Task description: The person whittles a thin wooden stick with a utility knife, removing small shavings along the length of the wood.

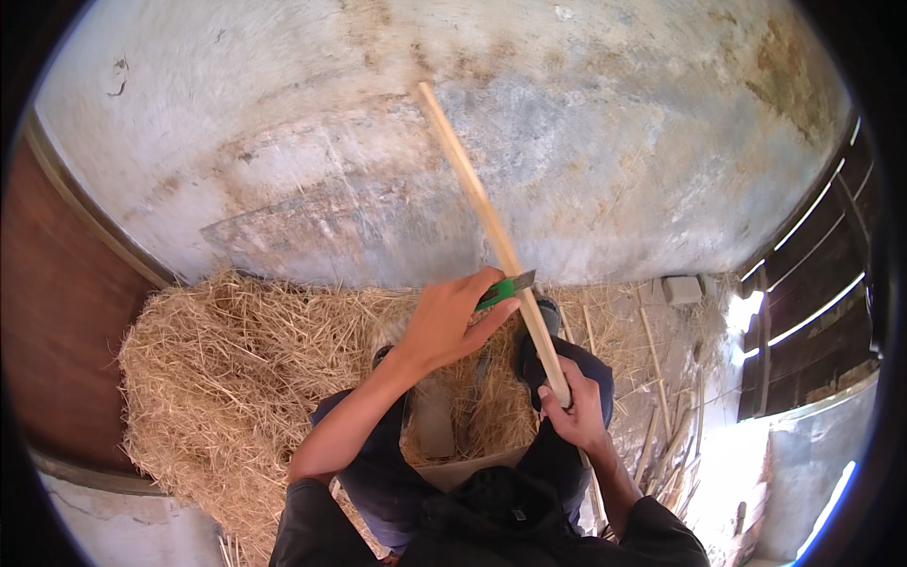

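My right hand (573,406) grips the near end of a long pale wooden stick (482,208), which rises away from me and leans to the upper left against the backdrop of the wall. My left hand (449,321) holds a small knife with a green handle (501,289). Its grey blade rests against the stick about a third of the way up from my right hand. I am seated, with my dark-trousered knees (378,454) below both hands.
A large heap of dry straw (227,378) covers the ground on the left and in front. A stained plaster wall (567,123) stands behind. Several more thin sticks (657,369) lie on the right, near a slatted wooden door (812,283).
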Available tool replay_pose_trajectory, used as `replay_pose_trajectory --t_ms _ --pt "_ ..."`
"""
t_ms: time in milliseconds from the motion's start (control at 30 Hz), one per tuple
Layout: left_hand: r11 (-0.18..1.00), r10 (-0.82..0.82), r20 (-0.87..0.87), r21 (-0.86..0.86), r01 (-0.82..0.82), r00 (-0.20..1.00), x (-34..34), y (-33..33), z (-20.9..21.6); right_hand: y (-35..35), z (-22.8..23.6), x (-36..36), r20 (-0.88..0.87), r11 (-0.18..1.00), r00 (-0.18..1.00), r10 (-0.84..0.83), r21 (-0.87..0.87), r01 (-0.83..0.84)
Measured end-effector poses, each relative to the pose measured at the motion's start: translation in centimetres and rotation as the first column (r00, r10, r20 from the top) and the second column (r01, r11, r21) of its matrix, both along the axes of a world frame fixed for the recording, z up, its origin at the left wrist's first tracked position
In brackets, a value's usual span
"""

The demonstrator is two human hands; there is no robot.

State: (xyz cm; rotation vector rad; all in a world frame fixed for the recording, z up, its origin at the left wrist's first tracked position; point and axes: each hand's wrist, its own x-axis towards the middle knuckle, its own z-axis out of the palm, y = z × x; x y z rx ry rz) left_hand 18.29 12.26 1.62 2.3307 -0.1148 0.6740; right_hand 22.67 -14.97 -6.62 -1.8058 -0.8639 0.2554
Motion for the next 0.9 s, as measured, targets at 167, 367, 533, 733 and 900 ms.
replay_pose_trajectory --t_ms 167,367,533,733,900 --pt "0.904 0.028 -0.062 -0.425 -0.052 0.998 -1.4 3.0 -0.4 4.0 2.4 1.1 -0.054 0.976 0.977 0.208 -0.045 -0.211" --pt "0.662 0.029 -0.052 -0.747 -0.058 0.998 -3.5 4.1 0.2 8.8 5.4 1.6 -0.388 0.806 0.706 0.592 0.281 -0.522" --pt "0.627 -0.042 -0.018 -0.779 0.012 0.999 -2.7 4.0 -0.7 11.6 5.8 3.5 -0.514 0.742 0.535 0.67 0.444 -0.502" --pt "0.833 -0.15 -0.141 -0.552 0.048 0.979 -3.0 3.3 -1.0 10.5 5.0 2.5 -0.603 0.794 0.517 0.607 0.475 -0.379" --pt "0.767 -0.096 -0.064 -0.641 0.032 0.993 -3.1 2.6 -1.3 10.8 7.2 1.2 -0.666 0.858 0.541 0.514 0.386 -0.34"
